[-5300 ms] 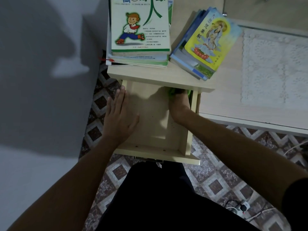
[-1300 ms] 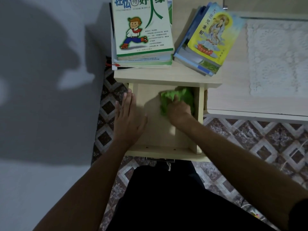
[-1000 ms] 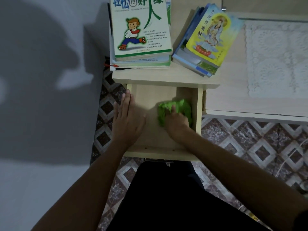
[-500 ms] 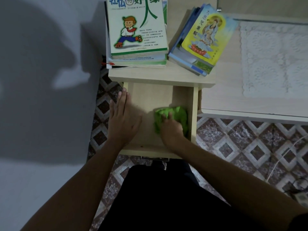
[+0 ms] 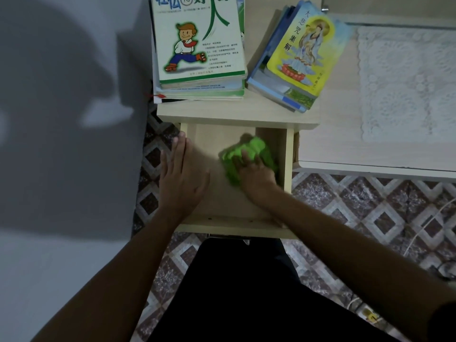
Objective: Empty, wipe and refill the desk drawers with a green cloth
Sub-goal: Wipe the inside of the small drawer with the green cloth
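The pale wooden drawer is pulled out under the desk top, and nothing lies in it except the cloth. A bunched green cloth lies on the drawer floor near the right wall. My right hand is on top of it, fingers curled into the fabric and pressing it down. My left hand rests flat with straight fingers on the drawer's left rim and floor.
Two stacks of books sit on the desk above the drawer, one with a cartoon cover and one with a yellow cover. A white lace mat covers the desk to the right. A grey wall stands close on the left. Cables lie on the tiled floor.
My right hand has drawn the green cloth from the back right corner toward the middle of the drawer, then nudged it slightly back. My left hand has stayed in place.
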